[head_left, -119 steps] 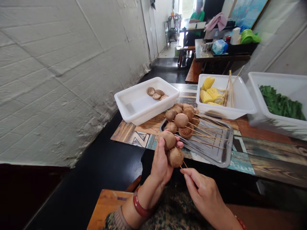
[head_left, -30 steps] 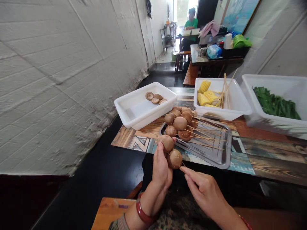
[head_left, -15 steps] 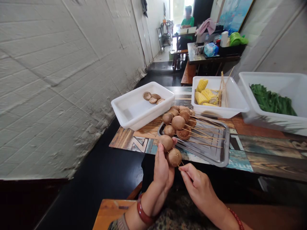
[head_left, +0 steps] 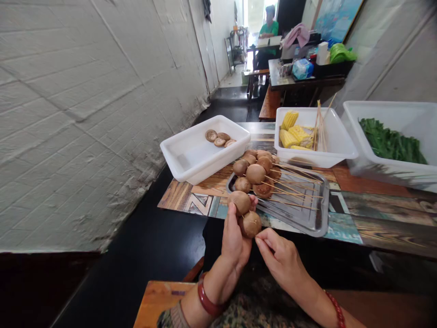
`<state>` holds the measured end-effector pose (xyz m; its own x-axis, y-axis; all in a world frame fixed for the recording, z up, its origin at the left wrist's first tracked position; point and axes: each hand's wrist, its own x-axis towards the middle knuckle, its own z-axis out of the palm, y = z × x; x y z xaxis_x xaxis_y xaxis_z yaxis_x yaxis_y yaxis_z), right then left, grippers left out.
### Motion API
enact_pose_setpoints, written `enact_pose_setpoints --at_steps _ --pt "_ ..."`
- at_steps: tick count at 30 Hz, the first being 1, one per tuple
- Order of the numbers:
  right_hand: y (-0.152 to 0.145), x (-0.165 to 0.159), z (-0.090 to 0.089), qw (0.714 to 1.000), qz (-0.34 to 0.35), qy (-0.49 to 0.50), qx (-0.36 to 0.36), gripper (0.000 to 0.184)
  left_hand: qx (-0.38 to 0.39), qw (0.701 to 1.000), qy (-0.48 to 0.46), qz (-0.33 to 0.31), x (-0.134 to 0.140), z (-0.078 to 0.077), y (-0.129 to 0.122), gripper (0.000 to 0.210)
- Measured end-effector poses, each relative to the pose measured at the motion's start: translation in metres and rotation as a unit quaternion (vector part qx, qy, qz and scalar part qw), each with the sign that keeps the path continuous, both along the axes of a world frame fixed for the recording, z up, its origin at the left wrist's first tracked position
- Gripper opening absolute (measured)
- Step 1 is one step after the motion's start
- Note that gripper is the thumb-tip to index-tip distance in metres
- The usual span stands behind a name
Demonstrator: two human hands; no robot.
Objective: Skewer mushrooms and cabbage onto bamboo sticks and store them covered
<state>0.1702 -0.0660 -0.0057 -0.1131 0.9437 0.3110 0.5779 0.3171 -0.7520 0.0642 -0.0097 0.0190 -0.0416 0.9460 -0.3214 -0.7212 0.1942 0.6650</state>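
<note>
Two brown mushrooms (head_left: 251, 224) on thin wooden skewers rest in my left hand (head_left: 234, 241), whose fingers curl around and behind them. Close to the lower mushroom's edge, my right hand (head_left: 282, 253) pinches thumb against forefinger on a skewer, most of which the fingers hide. Just beyond, a metal tray (head_left: 297, 218) bears a pile of skewered mushrooms (head_left: 255, 174), caps to the left and sticks pointing right. Several loose mushrooms (head_left: 219, 142) lie in the white tub (head_left: 191, 171) at the left.
A white tub (head_left: 317, 159) at the back holds corn pieces (head_left: 290, 120) and upright wooden sticks (head_left: 319, 127). To its right, another tub (head_left: 389, 171) contains green leaves (head_left: 392, 141). The patterned table (head_left: 378, 209) runs rightward. A person (head_left: 269, 29) sits far back; a wall (head_left: 85, 114) stands left.
My right fingers have come closer to the lower mushroom, and less of the skewer shows between them. My left hand keeps its hold. The whole view has shifted slightly.
</note>
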Motion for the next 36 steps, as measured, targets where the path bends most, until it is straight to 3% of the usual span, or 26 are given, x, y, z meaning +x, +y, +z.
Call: enact_pose_setpoints --at_steps 6,14,36 --pt "-0.005 0.008 0.007 0.999 0.021 0.022 -0.039 0.021 -0.004 0.999 -0.009 -0.036 -0.017 0.005 0.010 0.054" --pt "-0.021 0.023 -0.002 0.995 0.066 -0.067 -0.014 0.026 -0.029 0.999 -0.007 0.013 -0.020 0.008 0.016 0.039" --pt "-0.018 0.000 -0.006 0.995 0.019 -0.080 0.047 0.033 -0.022 0.999 -0.012 0.026 -0.008 0.007 0.007 0.050"
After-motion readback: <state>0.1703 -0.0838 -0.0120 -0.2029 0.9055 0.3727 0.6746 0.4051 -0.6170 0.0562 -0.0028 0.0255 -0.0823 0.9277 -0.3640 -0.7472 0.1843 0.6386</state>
